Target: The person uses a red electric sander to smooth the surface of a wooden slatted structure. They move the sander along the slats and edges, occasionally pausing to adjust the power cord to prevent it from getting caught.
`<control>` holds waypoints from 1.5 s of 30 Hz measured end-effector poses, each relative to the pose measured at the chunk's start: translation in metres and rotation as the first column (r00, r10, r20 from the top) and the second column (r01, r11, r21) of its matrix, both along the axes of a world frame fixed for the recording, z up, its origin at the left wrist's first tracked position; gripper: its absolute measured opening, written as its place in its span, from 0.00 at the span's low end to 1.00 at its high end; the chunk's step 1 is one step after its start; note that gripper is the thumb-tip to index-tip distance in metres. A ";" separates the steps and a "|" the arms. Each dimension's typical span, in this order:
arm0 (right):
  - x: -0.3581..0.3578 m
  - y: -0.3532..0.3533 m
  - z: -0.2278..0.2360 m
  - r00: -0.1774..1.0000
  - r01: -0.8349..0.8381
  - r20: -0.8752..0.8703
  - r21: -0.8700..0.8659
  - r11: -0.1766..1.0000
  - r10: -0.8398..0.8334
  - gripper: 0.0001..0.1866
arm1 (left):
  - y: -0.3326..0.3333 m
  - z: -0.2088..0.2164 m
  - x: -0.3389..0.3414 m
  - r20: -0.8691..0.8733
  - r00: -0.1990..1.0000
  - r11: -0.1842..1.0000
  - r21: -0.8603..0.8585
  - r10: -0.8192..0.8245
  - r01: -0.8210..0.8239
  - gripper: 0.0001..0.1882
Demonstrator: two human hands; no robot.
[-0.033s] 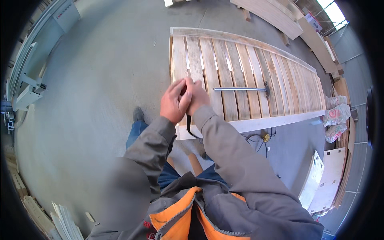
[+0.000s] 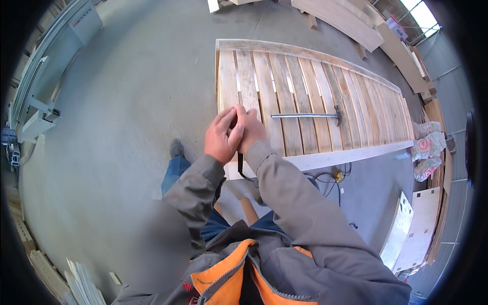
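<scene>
My left hand point(image 2: 220, 137) and my right hand point(image 2: 253, 131) are pressed together over the near left end of a slatted wooden frame point(image 2: 315, 159). Both have their fingers closed, curled around something small that they hide. Below them hangs a black, cord-like strip point(image 2: 240, 165), which bends toward the right at its lower end; whether it belongs to what I hold, I cannot tell. A hammer point(image 2: 305, 115) with a shiny metal handle lies across the slats to the right of my hands, its dark head farthest away, touched by neither hand.
Black cables with a yellow connector point(image 2: 338, 177) lie on the floor by the frame's near side. A leg in jeans point(image 2: 175, 170) stands at the left. Long boards point(image 2: 345, 23) and white sacks point(image 2: 428, 145) line the right side; a pale machine point(image 2: 66, 40) stands far left.
My hands and the slatted frame appear slightly lower in the picture. The hands are still closed together, and the hammer has not moved on the slats.
</scene>
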State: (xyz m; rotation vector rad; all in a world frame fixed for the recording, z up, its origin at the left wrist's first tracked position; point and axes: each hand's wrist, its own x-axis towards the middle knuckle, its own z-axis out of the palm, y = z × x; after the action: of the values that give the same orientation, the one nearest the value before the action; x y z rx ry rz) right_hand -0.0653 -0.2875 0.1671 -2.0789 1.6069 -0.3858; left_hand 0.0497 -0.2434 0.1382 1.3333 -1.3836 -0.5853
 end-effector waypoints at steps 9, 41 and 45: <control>-0.016 0.042 0.001 0.999 0.019 0.042 0.040 0.999 -0.021 0.34 | 0.044 0.012 -0.012 0.062 0.996 0.997 0.046 -0.061 0.058 0.30; 0.077 -0.249 -0.005 0.996 0.028 -0.087 -0.066 0.997 -0.034 0.25 | -0.252 -0.006 0.069 -0.060 0.998 0.994 -0.106 0.022 -0.028 0.26; 0.087 -0.289 -0.014 0.994 -0.023 -0.110 -0.098 0.995 0.012 0.26 | -0.283 -0.006 0.080 -0.090 0.996 0.998 -0.064 0.017 -0.023 0.29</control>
State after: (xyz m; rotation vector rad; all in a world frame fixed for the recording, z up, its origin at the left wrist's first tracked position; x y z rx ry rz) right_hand 0.0222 -0.5760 0.1528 -2.2211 1.6617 -0.3581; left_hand 0.1298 -0.5269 0.1323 1.2531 -1.3050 -0.5748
